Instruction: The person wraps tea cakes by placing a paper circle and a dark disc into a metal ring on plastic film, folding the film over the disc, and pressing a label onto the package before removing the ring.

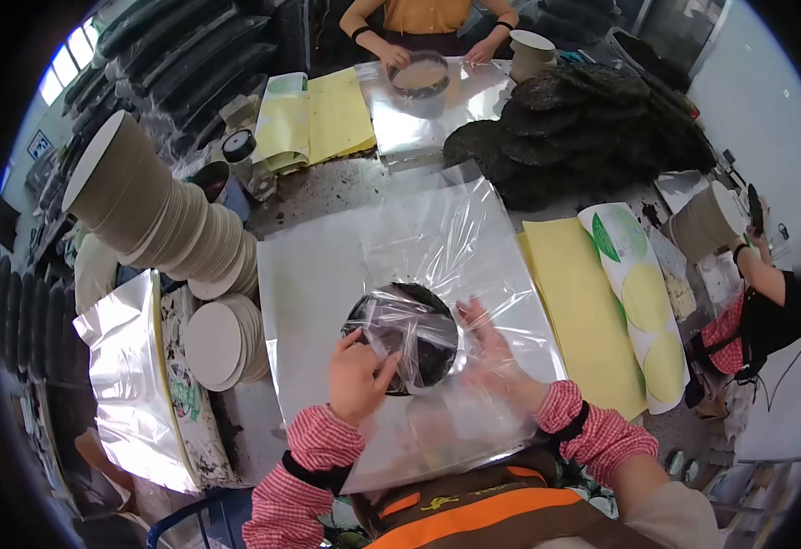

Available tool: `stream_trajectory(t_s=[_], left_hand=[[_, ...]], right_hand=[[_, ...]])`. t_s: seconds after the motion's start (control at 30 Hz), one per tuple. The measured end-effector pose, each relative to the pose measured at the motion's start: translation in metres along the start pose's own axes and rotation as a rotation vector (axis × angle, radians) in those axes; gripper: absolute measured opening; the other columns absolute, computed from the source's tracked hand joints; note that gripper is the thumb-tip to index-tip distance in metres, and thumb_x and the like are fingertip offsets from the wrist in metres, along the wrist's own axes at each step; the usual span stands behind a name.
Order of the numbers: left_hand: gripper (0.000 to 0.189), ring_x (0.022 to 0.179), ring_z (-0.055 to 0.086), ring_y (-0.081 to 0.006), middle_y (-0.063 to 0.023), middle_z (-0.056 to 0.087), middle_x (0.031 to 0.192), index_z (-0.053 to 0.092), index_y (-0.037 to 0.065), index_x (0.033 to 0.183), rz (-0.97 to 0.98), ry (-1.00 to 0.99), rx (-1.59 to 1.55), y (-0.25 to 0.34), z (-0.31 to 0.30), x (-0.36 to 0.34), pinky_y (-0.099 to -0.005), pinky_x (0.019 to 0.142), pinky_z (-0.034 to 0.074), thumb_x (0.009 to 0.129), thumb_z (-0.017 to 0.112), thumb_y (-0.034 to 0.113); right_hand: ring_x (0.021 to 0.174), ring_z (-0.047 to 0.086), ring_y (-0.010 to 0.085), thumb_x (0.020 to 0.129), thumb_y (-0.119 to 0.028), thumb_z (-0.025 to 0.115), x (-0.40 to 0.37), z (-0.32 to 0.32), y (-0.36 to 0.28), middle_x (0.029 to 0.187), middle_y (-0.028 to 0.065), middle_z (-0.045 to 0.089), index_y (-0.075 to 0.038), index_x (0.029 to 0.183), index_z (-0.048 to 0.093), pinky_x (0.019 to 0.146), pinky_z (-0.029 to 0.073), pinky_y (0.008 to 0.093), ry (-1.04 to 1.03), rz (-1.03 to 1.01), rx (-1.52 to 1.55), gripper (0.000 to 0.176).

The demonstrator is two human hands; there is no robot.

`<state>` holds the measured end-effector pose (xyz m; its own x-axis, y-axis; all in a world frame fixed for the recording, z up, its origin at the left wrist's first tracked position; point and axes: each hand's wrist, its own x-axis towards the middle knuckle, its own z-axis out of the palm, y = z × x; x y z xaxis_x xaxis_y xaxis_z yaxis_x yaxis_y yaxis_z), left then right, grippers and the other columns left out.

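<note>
Touching the clear film (400, 328), your left hand (358, 377) sits at 8 o'clock on the dark disc (436, 360), thumb and forefinger bent over its edge; whether they pinch the film, you cannot tell from this view. Your right hand (499, 364), blurred, is free of any grip, fingers spread near the disc at about 3 o'clock. The disc lies flat, partly covered by film, on the shiny sheets (304, 274) straight in front of you. Taking the disc as the clock's centre, the yellow sheets (576, 311) lie at 3 o'clock, with the green-printed sheet (638, 306) just beyond. At 9 o'clock, you have the short stack of round cards (217, 346); at 10, the tall leaning stack (149, 201). The pile of dark discs (583, 128) stands at 1 o'clock. At 12, across the table (327, 197), a co-worker (426, 16) has one hand on a round ring (419, 90).
</note>
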<state>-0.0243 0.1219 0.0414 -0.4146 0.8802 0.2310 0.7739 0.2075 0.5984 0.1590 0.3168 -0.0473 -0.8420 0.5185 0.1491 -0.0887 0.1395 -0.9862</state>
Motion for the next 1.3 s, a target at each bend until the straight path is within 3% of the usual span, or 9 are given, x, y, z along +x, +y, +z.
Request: stream_trajectory(t_s=[0.17, 0.27, 0.37, 0.57, 0.63, 0.7, 0.8, 1.17, 1.3], left_hand=[[0.045, 0.099, 0.06, -0.0306, -0.0117, 0.063, 0.098, 0.062, 0.004, 0.11, -0.032, 0.164, 0.012, 0.007, 0.009, -0.005, -0.0445, 0.1, 0.042, 0.07, 0.082, 0.013], [0.064, 0.124, 0.047, -0.034, -0.0202, 0.043, 0.138, 0.051, 0.0, 0.126, -0.047, 0.318, -0.348, 0.021, -0.024, 0.008, -0.0421, 0.106, 0.039, 0.072, 0.082, 0.015], [0.054, 0.123, 0.05, -0.0341, -0.0194, 0.049, 0.132, 0.053, 0.0, 0.124, 0.04, 0.092, -0.551, 0.026, -0.022, 0.028, -0.0412, 0.104, 0.041, 0.077, 0.076, 0.013], [0.041, 0.116, 0.056, -0.0324, -0.0188, 0.055, 0.123, 0.058, 0.001, 0.118, 0.021, 0.178, -0.309, 0.017, 0.009, 0.021, -0.041, 0.098, 0.045, 0.08, 0.071, 0.007], [0.033, 0.116, 0.055, -0.0344, -0.0195, 0.057, 0.118, 0.06, 0.001, 0.111, -0.19, 0.438, -1.009, 0.044, 0.004, 0.028, -0.0417, 0.097, 0.045, 0.08, 0.07, 0.009], [0.026, 0.113, 0.053, -0.0378, -0.0197, 0.058, 0.113, 0.061, 0.0, 0.107, -0.155, 0.441, -0.817, 0.018, 0.006, 0.019, -0.042, 0.097, 0.044, 0.083, 0.065, 0.007], [0.022, 0.11, 0.051, -0.0402, -0.0198, 0.057, 0.109, 0.059, -0.002, 0.103, -0.087, 0.181, -0.026, 0.021, 0.008, 0.027, -0.0468, 0.095, 0.043, 0.081, 0.06, 0.0], [0.072, 0.145, 0.028, -0.0408, -0.0235, 0.034, 0.154, 0.037, -0.006, 0.145, 0.04, -0.132, 0.246, 0.041, 0.009, 0.03, -0.0492, 0.119, 0.022, 0.083, 0.067, 0.017], [0.072, 0.147, 0.025, -0.0398, -0.0228, 0.033, 0.155, 0.036, -0.009, 0.145, 0.037, -0.182, 0.307, 0.042, 0.01, 0.032, -0.0482, 0.12, 0.019, 0.087, 0.065, 0.024]], right_hand=[[0.129, 0.051, 0.0365, 0.074, -0.003, 0.071, 0.039, 0.049, -0.104, 0.139, 0.0217, 0.051, -0.003, 0.138, 0.05, 0.107, 0.043, 0.0421, 0.056, -0.43, -0.458, 0.067], [0.119, 0.056, 0.0372, 0.077, -0.002, 0.066, 0.045, 0.048, -0.091, 0.126, 0.0211, 0.059, -0.004, 0.122, 0.061, 0.102, 0.046, 0.0424, -0.088, -0.433, -0.47, 0.046], [0.109, 0.059, 0.0349, 0.076, -0.003, 0.063, 0.039, 0.049, -0.102, 0.113, 0.0182, 0.062, -0.004, 0.113, 0.062, 0.096, 0.048, 0.0399, -0.087, -0.446, -0.653, 0.037], [0.107, 0.061, 0.0266, 0.088, -0.028, 0.064, 0.076, 0.045, -0.105, 0.11, 0.0163, 0.063, -0.002, 0.114, 0.062, 0.095, 0.047, 0.0407, 0.483, -0.348, 0.205, 0.037], [0.106, 0.063, 0.0242, 0.095, -0.036, 0.06, 0.075, 0.047, -0.095, 0.106, 0.0134, 0.066, -0.004, 0.108, 0.066, 0.091, 0.049, 0.0406, -0.15, -0.625, -0.213, 0.036], [0.101, 0.064, 0.0248, 0.096, -0.035, 0.058, 0.067, 0.048, -0.092, 0.098, 0.0111, 0.068, -0.003, 0.097, 0.068, 0.087, 0.05, 0.0387, -0.307, -0.635, -0.369, 0.033], [0.084, 0.06, 0.0328, 0.093, -0.031, 0.062, 0.063, 0.057, -0.068, 0.09, 0.0138, 0.063, -0.003, 0.08, 0.06, 0.076, 0.051, 0.0367, 0.197, 0.023, 0.246, 0.031], [0.085, 0.063, 0.0369, 0.077, -0.008, 0.067, 0.057, 0.026, -0.104, 0.091, 0.0153, 0.065, -0.003, 0.089, 0.064, 0.077, 0.052, 0.0425, -0.107, -0.058, -0.399, 0.013], [0.078, 0.063, 0.0343, 0.084, -0.014, 0.06, 0.047, -0.118, -0.072, 0.085, 0.0124, 0.065, -0.007, 0.082, 0.063, 0.068, 0.05, 0.0446, 0.384, -0.216, -1.094, 0.008]])
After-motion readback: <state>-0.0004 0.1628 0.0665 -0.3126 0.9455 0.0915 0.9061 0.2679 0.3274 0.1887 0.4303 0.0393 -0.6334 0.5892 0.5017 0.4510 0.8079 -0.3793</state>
